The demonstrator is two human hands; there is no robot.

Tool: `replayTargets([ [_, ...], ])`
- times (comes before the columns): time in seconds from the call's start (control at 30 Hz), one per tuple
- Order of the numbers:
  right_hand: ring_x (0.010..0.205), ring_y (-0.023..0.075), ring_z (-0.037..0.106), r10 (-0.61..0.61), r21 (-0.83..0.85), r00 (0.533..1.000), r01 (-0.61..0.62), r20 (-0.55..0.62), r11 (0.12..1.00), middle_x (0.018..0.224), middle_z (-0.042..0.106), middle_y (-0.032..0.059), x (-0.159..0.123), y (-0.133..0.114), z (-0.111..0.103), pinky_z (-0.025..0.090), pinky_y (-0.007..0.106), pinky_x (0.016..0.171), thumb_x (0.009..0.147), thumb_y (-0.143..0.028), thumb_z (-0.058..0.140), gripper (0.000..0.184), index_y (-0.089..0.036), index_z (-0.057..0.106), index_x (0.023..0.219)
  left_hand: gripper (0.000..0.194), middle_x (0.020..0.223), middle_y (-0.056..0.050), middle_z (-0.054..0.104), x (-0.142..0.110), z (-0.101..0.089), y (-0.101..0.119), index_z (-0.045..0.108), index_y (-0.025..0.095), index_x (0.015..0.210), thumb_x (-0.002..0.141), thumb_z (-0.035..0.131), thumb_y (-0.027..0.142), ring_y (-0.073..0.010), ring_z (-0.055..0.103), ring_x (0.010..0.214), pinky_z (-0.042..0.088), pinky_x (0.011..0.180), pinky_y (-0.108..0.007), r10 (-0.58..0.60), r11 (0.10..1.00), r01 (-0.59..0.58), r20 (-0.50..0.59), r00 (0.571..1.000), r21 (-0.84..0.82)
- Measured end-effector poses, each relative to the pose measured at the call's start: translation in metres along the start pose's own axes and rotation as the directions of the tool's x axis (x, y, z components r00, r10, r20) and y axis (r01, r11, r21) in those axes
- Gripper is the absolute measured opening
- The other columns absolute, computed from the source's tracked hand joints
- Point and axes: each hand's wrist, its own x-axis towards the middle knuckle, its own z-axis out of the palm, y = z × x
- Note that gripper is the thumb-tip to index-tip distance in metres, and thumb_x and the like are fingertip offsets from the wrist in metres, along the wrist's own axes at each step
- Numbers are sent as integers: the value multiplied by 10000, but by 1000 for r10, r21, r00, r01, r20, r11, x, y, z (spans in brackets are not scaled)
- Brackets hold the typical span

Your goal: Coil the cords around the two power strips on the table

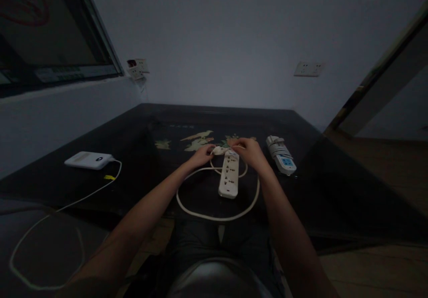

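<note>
We can read no text. Characters (182, 126) on the dark surface (133, 139) and print (81, 156) on the white power bank (88, 160) are too blurred.

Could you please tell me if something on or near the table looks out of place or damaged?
Nothing looks spilled. The thin white cable at the left hangs over the edge of the table in a loose loop, which looks untidy. Beside the left wall socket is a dark patch, odd but too small to identify.

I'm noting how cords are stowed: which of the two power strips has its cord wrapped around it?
The power strip on the right, with the blue panel; the middle power strip has its cord in loose loops.
</note>
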Motion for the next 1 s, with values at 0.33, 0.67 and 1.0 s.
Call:
replayTargets([
  [0.33,378,26,283,-16,886,999,44,-41,462,487,413,-105,-7,-19,-13,146,159,359,667,-360,744,263,-185,590,788,325,1102,-89,678,-4,-11,7,644,151,1107,810,521,197,-209,620,966,455,908,-347,53,988,-62,62,997,142],
  [0.67,345,21,208,138,919,947,236,-290,315,477,435,-102,-3,-13,-18,119,162,329,736,-292,670,142,-202,588,809,264,1083,-117,673,-2,-25,15,674,130,984,779,508,121,-220,621,1000,480,869,-355,10,998,-5,-85,996,60],
  [1.0,358,20,246,270,942,913,247,-305,229,529,505,-66,0,-15,-17,165,154,340,786,-182,554,105,-179,645,838,181,933,-85,708,-6,-11,49,665,130,949,811,564,190,-182,656,887,471,885,-367,63,962,-43,64,996,-268],
])
